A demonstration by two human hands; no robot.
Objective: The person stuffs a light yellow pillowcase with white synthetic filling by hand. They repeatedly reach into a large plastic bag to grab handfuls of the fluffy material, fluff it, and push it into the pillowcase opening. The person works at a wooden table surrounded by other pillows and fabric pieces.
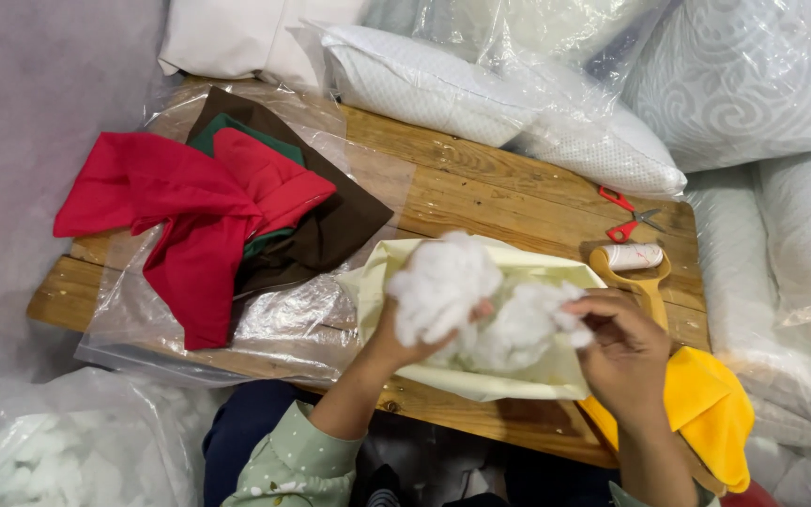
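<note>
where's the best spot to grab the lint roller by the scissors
Probably by its wooden handle, coming from the near edge of the table. The lint roller lies flat with its white roll pointing toward the red scissors, while its handle runs back toward the right hand.

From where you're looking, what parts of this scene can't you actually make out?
Head view only:
- Left hand: fingers buried in the white stuffing.
- Inside of the cream fabric cover: hidden by stuffing and both hands.
- Right hand: seen from the back, fingertips hidden.
- Yellow cloth: partly behind the right arm.
- Lint roller: handle end covered by the right hand.
</note>
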